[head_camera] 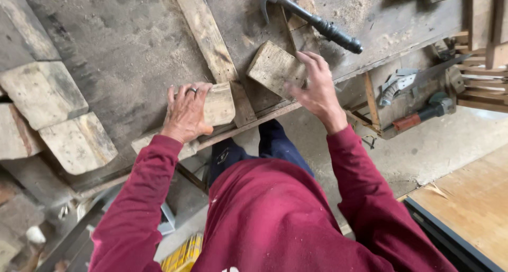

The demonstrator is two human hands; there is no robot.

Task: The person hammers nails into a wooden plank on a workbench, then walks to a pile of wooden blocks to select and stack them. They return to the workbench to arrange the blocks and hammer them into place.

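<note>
Left hand (185, 113) flat on wood block (218, 103); right hand (316, 87) touching second block (272, 66).

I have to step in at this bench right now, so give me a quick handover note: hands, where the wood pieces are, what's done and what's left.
Left hand: flat, pressing a small wood block against the plank.
Right hand: open, empty, fingertips at the square block across the plank.
Hammer lies untouched beyond it on the workbench.
Done: both blocks beside the plank.
Left: the square block is not yet gripped; no fastening visible.
</note>
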